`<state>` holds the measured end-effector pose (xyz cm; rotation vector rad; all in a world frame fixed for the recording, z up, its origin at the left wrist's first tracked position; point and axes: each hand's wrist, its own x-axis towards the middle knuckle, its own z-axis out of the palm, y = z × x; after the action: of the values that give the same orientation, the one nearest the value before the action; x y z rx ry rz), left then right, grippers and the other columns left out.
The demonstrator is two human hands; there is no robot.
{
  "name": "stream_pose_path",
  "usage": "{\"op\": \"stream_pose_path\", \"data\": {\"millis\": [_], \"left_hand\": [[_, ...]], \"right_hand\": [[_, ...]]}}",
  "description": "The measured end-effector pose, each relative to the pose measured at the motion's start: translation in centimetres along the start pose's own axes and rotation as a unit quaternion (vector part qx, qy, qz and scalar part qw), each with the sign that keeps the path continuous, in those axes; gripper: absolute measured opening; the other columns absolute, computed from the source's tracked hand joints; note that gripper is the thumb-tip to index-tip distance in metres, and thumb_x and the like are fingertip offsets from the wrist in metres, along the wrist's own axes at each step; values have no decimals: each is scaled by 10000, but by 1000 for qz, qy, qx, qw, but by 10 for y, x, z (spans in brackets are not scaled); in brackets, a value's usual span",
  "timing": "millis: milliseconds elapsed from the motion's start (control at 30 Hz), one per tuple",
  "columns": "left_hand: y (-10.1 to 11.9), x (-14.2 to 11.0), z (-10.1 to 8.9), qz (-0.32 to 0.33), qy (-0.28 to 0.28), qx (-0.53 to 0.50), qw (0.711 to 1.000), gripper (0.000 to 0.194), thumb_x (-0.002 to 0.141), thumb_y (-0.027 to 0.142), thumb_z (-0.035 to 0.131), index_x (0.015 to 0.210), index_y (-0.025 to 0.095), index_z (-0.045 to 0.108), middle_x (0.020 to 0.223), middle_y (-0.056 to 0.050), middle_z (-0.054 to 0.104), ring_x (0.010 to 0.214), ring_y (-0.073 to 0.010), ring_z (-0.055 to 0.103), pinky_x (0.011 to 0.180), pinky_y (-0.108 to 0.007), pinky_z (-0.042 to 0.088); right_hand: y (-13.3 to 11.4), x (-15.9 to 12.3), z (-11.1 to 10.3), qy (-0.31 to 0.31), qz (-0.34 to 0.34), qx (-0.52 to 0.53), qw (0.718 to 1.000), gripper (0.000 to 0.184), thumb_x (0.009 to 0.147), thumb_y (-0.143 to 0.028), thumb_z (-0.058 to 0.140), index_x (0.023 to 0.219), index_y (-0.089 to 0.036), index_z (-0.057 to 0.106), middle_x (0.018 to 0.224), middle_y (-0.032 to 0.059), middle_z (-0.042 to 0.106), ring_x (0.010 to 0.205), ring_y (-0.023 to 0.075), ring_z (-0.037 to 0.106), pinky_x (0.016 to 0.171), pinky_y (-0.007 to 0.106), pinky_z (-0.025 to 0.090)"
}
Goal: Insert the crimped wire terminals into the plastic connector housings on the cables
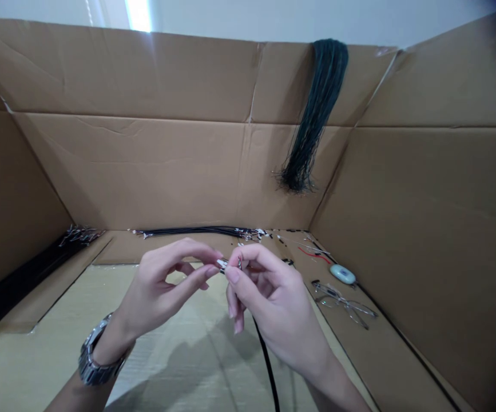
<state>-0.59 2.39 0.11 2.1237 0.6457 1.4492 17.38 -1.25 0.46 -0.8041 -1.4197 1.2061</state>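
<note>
My left hand (170, 283), with a metal watch (97, 355) on its wrist, pinches a small white connector (222, 264) between thumb and index finger. Touching it from the other side, my right hand (269, 303) is closed in a pinch on the thin wire ends of a black cable (267, 360). That cable hangs down below my right palm towards the near edge. Fingertips partly hide the connector and the wire ends, so I cannot tell whether the two are joined.
Cardboard walls (145, 143) enclose the pale work surface (153, 366). Black cables (191, 230) lie at the back, and more black cables (11, 286) at the left. Dark green wires (320, 109) hang over the back wall. Eyeglasses (344, 303) and a light-blue oval object (342, 274) lie right.
</note>
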Motion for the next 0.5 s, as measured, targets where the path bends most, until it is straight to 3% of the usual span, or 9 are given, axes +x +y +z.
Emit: {"op": "stream_pose_path", "data": {"millis": [100, 200, 333, 500], "left_hand": [[-4, -2, 0, 54, -5, 6, 999, 311, 901, 15, 663, 1134, 213, 721, 1023, -48, 758, 783, -123, 720, 638, -181, 655], [-6, -5, -2, 68, -17, -28, 997, 318, 902, -7, 647, 1114, 211, 739, 996, -54, 747, 772, -127, 715, 617, -187, 658], [-3, -5, -4, -17, -47, -168, 985, 234, 909, 97, 699, 1089, 233, 760, 1003, -51, 745, 822, -158, 730, 620, -220, 676], [-1, -2, -5, -180, -121, -362, 906, 140, 971, 317, 655, 1060, 226, 712, 848, -15, 760, 706, -132, 734, 538, -197, 643]], "right_hand": [[-1, -1, 0, 10, -24, -33, 999, 153, 975, -341, 593, 891, -215, 569, 601, -67, 566, 464, 65, 533, 421, 142, 501], [0, -3, 1, 36, -76, -103, 991, 98, 974, -269, 585, 890, -218, 583, 676, -58, 586, 490, 60, 544, 437, 150, 494], [0, -6, 0, 70, -197, -212, 955, 66, 957, -162, 587, 926, -217, 603, 805, -38, 630, 629, 72, 606, 557, 182, 527], [-3, -10, -6, 51, -282, -297, 911, 89, 966, -113, 590, 991, -198, 594, 857, -27, 625, 727, 74, 605, 642, 181, 520]]}}
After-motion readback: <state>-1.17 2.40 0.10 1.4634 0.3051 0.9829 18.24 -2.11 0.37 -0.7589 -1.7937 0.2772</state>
